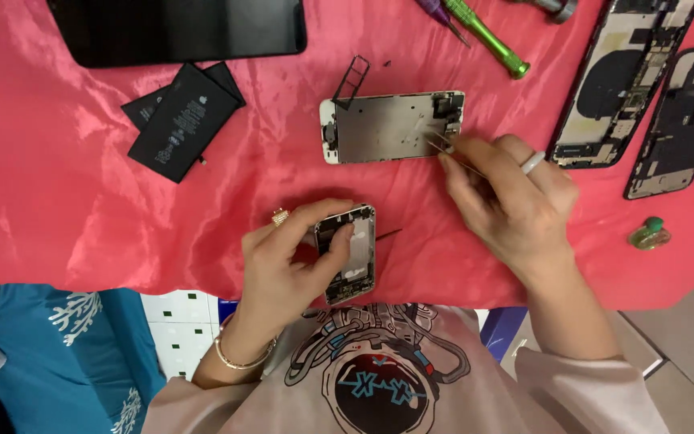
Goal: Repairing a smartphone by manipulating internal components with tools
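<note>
Phone repair bench: around the opened screen panel (393,126), loose batteries (180,118), gutted phone housings (625,79), green screwdriver (487,37), all on red cloth (58,209).

Bare red cloth (50,201) lies open left; batteries (180,120) and green screwdriver (487,36) crowd above.

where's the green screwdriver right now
In the head view the green screwdriver lies at the top edge of the red cloth, right of centre, above the detached screen panel and left of the two opened phone bodies.
</note>
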